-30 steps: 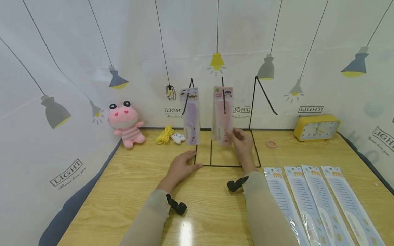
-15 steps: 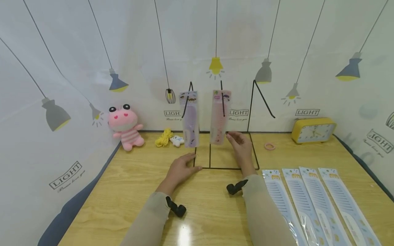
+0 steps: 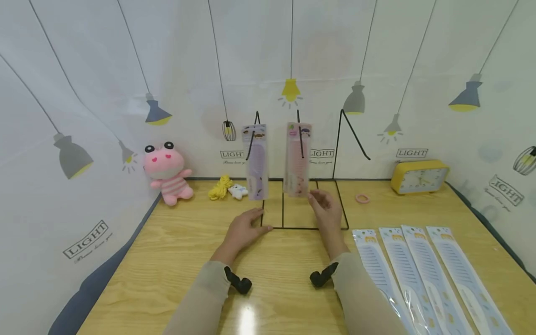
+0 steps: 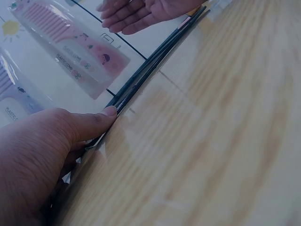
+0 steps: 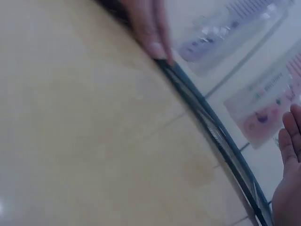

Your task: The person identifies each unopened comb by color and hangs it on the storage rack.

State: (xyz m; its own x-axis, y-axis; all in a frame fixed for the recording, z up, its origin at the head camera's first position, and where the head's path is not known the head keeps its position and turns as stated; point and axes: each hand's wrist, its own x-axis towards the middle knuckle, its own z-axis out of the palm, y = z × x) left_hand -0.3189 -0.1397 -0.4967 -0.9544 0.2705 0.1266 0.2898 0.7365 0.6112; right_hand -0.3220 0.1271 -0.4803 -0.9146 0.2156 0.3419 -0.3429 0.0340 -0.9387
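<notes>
In the head view, my left hand (image 3: 244, 229) grips the front left corner of a black wire display rack (image 3: 301, 228), thumb on the front wire and fingers along the side wire. The left wrist view shows its thumb (image 4: 94, 125) against the wire. My right hand (image 3: 328, 211) is held over the rack's base, fingertips right by the lower edge of the packaged pink combs (image 3: 298, 160) and holding nothing. Those combs hang in clear sleeves on the middle hook. A packaged purple comb (image 3: 256, 160) hangs on the left hook. The right hook (image 3: 356, 135) bears nothing.
Several packaged blue combs (image 3: 435, 274) lie in a row at the right. Behind stand a yellow clock (image 3: 420, 177) and a pink plush toy (image 3: 168, 170). A pink ring (image 3: 362, 198), yellow cord (image 3: 220, 187) and small white figure (image 3: 238, 191) lie near the back wall.
My right hand has let go of the pink combs' lower edge and come down slightly. The combs have settled on their hook. My left hand stays at the rack's corner.
</notes>
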